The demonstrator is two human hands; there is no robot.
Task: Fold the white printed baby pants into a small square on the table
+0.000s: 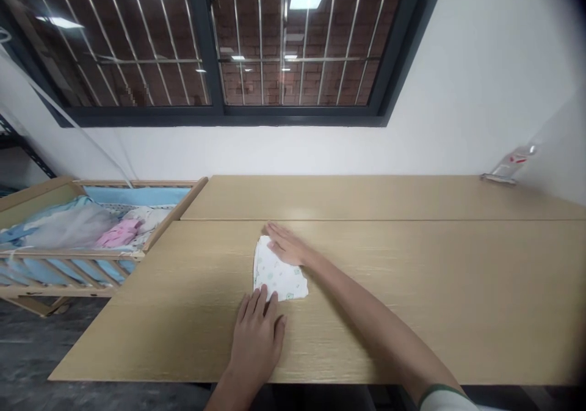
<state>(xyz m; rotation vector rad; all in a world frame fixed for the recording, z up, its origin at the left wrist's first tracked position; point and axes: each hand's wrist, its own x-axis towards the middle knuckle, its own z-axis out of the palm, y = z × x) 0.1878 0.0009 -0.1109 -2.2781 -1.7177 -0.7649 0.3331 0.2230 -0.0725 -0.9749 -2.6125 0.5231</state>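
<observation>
Cloth (276, 274), white with small print, lies on the bench (412, 276) just below the frame's centre, seemingly held flat by the left hand (257, 331), fingers slightly spread at its lower edge, and the right hand (287, 247), fingers together across its upper right.

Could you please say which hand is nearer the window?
Right: the right hand touches the cloth's far part; the left hand, at its near edge, is farther from the window.

No readable text; red mark (519, 159) on clear container (506, 167) too small.
</observation>
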